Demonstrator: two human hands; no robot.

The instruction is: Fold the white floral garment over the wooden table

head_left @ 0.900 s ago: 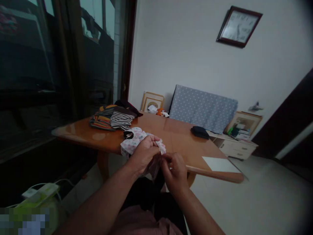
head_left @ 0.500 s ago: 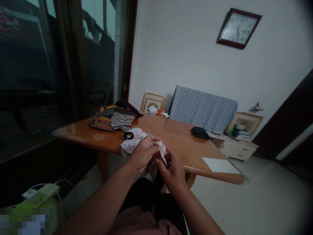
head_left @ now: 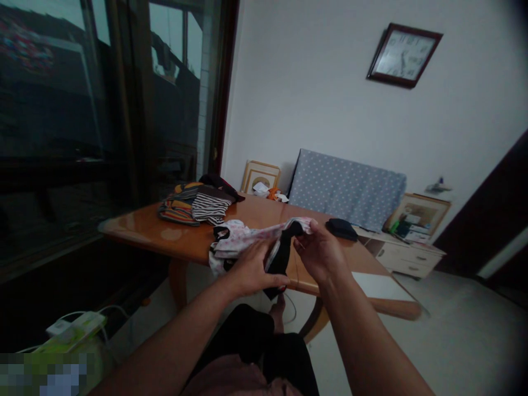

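Note:
A white garment [head_left: 241, 239] with a pinkish print and black trim lies partly on the near side of the wooden table. One end of it is stretched out to the right and raised, and a black part hangs below the table edge. My right hand [head_left: 324, 253] pinches that raised end between thumb and fingers. Against the hanging black part is my left hand [head_left: 253, 269], thumb and fingers spread apart; its fingertips are partly hidden by the cloth.
On the table [head_left: 136, 225], folded striped clothes [head_left: 185, 206] lie at the left. A dark folded item [head_left: 341, 229] and a white sheet [head_left: 381, 287] are on the right. Behind stand a dotted cloth cover [head_left: 346, 187] and a drawer cabinet [head_left: 406, 256].
My right hand has moved up and to the right, drawing out one end of the garment. My left hand has spread its fingers lower down, and the black part has come into view.

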